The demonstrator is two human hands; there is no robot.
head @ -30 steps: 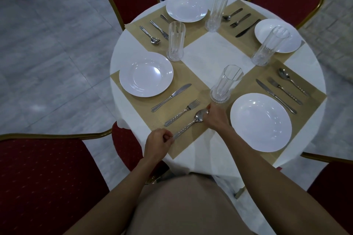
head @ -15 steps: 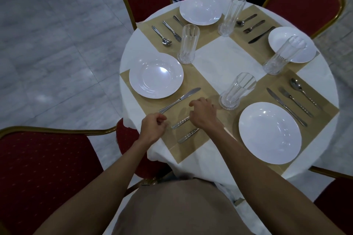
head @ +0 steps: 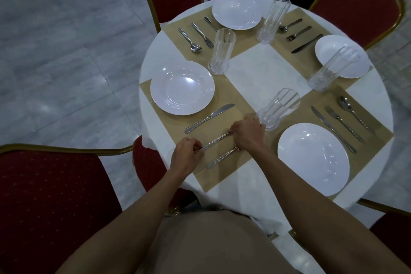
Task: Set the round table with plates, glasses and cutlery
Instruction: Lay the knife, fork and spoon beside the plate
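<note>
The round table [head: 255, 73] in a white cloth carries tan placemats, white plates, tall glasses and cutlery. On the near left placemat [head: 222, 124] a plate [head: 182, 88] lies beside a knife [head: 209, 118], a fork [head: 215, 141] and a spoon [head: 222, 158]. My left hand [head: 185, 158] pinches the fork's handle end. My right hand [head: 248, 132] covers the fork's tines and the spoon's bowl, fingers curled on the fork. A glass [head: 277, 109] stands right behind that hand.
A second plate [head: 313, 158] with a knife, fork and spoon lies to the near right; two further settings sit at the back. Red chairs with gold frames [head: 44, 196] ring the table. The floor is grey marble.
Both hands left the spoon and moved up to the fork beside it. The camera view shifted slightly, with the table now a little farther right.
</note>
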